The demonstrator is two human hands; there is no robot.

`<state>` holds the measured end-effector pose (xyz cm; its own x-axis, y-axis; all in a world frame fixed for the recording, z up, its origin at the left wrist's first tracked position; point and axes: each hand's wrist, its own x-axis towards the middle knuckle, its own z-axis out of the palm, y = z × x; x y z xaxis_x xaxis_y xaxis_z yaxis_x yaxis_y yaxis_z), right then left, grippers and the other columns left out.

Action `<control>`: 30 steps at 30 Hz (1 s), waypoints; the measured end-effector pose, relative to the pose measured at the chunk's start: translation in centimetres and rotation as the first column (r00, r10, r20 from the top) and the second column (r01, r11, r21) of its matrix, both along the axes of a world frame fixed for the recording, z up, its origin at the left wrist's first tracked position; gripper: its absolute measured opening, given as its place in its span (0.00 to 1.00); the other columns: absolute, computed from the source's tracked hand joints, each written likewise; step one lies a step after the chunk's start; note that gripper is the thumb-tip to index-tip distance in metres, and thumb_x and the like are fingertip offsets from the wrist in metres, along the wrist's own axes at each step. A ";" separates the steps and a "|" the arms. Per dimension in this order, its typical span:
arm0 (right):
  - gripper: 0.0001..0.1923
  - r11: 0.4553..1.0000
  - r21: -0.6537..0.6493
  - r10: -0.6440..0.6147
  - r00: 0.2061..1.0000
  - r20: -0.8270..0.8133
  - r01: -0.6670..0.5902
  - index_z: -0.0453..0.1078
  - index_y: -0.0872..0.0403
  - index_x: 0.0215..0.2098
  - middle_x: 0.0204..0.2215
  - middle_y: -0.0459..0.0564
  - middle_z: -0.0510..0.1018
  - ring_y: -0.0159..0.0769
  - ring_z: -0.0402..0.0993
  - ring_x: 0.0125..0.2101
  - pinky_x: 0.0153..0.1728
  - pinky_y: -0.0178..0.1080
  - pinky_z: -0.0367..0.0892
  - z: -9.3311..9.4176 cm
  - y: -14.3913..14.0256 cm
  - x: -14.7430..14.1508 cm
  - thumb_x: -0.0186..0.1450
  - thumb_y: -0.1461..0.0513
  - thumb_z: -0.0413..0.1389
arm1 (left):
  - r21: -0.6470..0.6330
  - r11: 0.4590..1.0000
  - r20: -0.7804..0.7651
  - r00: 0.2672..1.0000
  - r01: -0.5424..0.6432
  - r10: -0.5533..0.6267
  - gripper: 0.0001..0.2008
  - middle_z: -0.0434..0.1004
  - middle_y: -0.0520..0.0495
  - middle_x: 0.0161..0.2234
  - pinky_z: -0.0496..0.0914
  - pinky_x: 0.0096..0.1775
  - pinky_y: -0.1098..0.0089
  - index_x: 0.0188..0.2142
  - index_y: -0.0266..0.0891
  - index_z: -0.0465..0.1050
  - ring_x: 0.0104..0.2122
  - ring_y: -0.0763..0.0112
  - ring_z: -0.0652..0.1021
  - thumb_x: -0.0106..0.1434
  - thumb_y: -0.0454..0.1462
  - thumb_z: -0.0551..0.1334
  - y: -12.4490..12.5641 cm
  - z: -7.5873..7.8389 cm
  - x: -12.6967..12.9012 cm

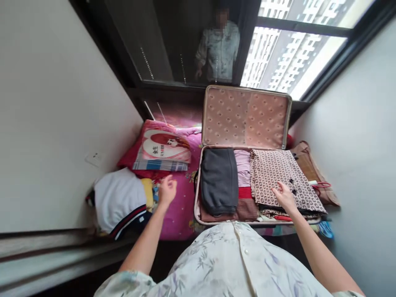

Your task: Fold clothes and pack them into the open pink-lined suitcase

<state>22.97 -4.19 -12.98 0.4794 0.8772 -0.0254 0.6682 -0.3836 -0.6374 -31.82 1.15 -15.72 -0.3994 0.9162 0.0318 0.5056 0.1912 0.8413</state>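
Observation:
An open suitcase (198,187) lies on a pink bedspread (181,204), its patterned lid (246,117) propped upright against the window. Inside are a folded dark grey garment (219,179), a pink and red piece (244,177) and a brown patterned garment with dark buttons (278,175). My right hand (284,197) rests with fingers spread on the patterned garment, holding nothing. My left hand (167,191) hovers open over the bedspread left of the suitcase, beside a white garment with navy and red trim (119,200).
A pink pillow with a printed cover (163,148) lies at the head of the bed. A brown bag (311,169) sits right of the suitcase near the wall. White walls close in on both sides. The dark window (173,41) shows my reflection.

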 end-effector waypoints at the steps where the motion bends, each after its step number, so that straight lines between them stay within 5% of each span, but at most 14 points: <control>1: 0.33 1.000 -0.006 -0.023 0.999 0.029 0.023 0.75 0.59 0.54 0.50 0.66 0.79 0.52 0.77 0.48 0.54 0.54 0.70 -0.1 -0.1 1.4 0.56 0.50 0.55 | -0.010 0.998 0.065 0.996 0.057 -0.056 0.19 0.80 0.39 0.43 0.78 0.47 0.55 0.49 0.36 0.74 0.44 0.56 0.81 0.63 0.44 0.63 0.8 0.3 4.0; 4: 0.33 0.998 -0.011 -0.061 0.997 0.055 0.062 0.75 0.61 0.53 0.48 0.67 0.79 0.52 0.76 0.48 0.55 0.54 0.69 -0.8 -0.4 4.2 0.56 0.51 0.54 | -0.073 0.935 0.587 0.773 0.347 -0.241 0.24 0.81 0.37 0.46 0.78 0.45 0.59 0.52 0.35 0.73 0.44 0.58 0.82 0.60 0.45 0.68 2.6 1.3 16.2; 7: 0.33 0.999 0.007 -0.051 0.999 -0.016 0.051 0.74 0.62 0.54 0.47 0.66 0.79 0.49 0.78 0.44 0.54 0.53 0.70 -1.6 -1.2 5.5 0.57 0.50 0.54 | -0.090 0.842 0.768 0.575 0.532 -0.281 0.34 0.77 0.29 0.55 0.76 0.51 0.57 0.58 0.33 0.70 0.53 0.53 0.80 0.56 0.45 0.74 4.4 1.7 26.9; 9: 0.31 0.998 0.039 -0.036 0.994 -0.100 0.040 0.74 0.59 0.53 0.47 0.63 0.79 0.47 0.79 0.41 0.53 0.52 0.71 -2.0 -2.0 5.9 0.56 0.51 0.55 | -0.127 0.804 0.781 0.558 0.580 -0.280 0.45 0.69 0.23 0.62 0.71 0.57 0.55 0.63 0.32 0.65 0.60 0.47 0.75 0.50 0.45 0.78 6.2 1.8 32.6; 13: 0.28 0.995 0.075 -0.043 0.959 -0.281 0.066 0.74 0.54 0.52 0.49 0.60 0.79 0.44 0.82 0.37 0.46 0.50 0.76 -2.2 -4.9 7.3 0.55 0.51 0.58 | -0.187 0.854 0.618 0.734 0.485 -0.282 0.62 0.52 0.19 0.71 0.57 0.67 0.58 0.68 0.30 0.56 0.72 0.44 0.55 0.38 0.42 0.83 11.4 1.9 40.5; 15: 0.29 0.995 0.063 -0.055 0.936 -0.349 0.082 0.74 0.52 0.53 0.50 0.59 0.80 0.44 0.82 0.36 0.41 0.48 0.78 -2.1 -6.8 8.7 0.56 0.50 0.58 | -0.202 0.897 0.561 0.798 0.392 -0.222 0.60 0.54 0.19 0.70 0.56 0.67 0.59 0.67 0.29 0.57 0.72 0.45 0.55 0.38 0.39 0.83 14.0 2.0 43.1; 19: 0.32 0.993 0.010 -0.105 0.891 -0.442 0.121 0.72 0.52 0.56 0.48 0.58 0.81 0.44 0.83 0.34 0.40 0.47 0.78 -2.8 -10.6 12.4 0.56 0.48 0.60 | -0.219 0.907 0.581 0.795 0.359 -0.174 0.40 0.73 0.23 0.59 0.68 0.59 0.58 0.55 0.29 0.69 0.60 0.47 0.73 0.43 0.35 0.80 16.9 2.3 46.8; 22: 0.34 0.989 0.003 -0.129 0.862 -0.491 0.149 0.70 0.53 0.58 0.48 0.59 0.80 0.45 0.83 0.36 0.43 0.49 0.78 -3.9 -12.1 15.1 0.57 0.47 0.60 | -0.223 0.878 0.597 0.771 0.424 -0.221 0.26 0.80 0.28 0.48 0.73 0.52 0.57 0.43 0.30 0.74 0.49 0.49 0.80 0.44 0.33 0.77 16.6 2.5 48.7; 25: 0.34 0.986 0.034 -0.127 0.860 -0.495 0.165 0.69 0.52 0.58 0.49 0.59 0.79 0.46 0.82 0.39 0.44 0.50 0.78 -4.5 -11.2 17.0 0.57 0.47 0.61 | -0.172 0.862 0.591 0.750 0.477 -0.297 0.23 0.82 0.37 0.43 0.72 0.54 0.56 0.40 0.34 0.76 0.48 0.51 0.80 0.42 0.31 0.76 14.2 3.4 49.8; 27: 0.37 0.981 0.096 -0.114 0.894 -0.434 0.171 0.67 0.51 0.61 0.54 0.61 0.76 0.49 0.80 0.46 0.46 0.51 0.78 -4.1 -9.3 17.8 0.57 0.47 0.62 | -0.049 0.812 0.548 0.695 0.582 -0.465 0.28 0.81 0.41 0.44 0.69 0.59 0.55 0.42 0.37 0.76 0.52 0.52 0.78 0.39 0.31 0.77 11.5 4.3 49.8; 30: 0.52 0.960 0.216 -0.113 0.952 -0.285 0.179 0.58 0.55 0.69 0.63 0.66 0.66 0.58 0.70 0.59 0.56 0.58 0.71 -2.3 -5.9 18.9 0.52 0.45 0.66 | 0.128 0.593 0.459 0.482 0.795 -0.746 0.29 0.79 0.42 0.44 0.67 0.60 0.56 0.44 0.40 0.75 0.52 0.54 0.76 0.41 0.38 0.78 6.5 6.4 48.5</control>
<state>41.90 -10.09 -15.33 0.6068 0.7943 0.0293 0.4090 -0.2805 -0.8684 16.65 7.69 -9.35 0.5244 0.8506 -0.0382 0.0871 -0.0089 0.9962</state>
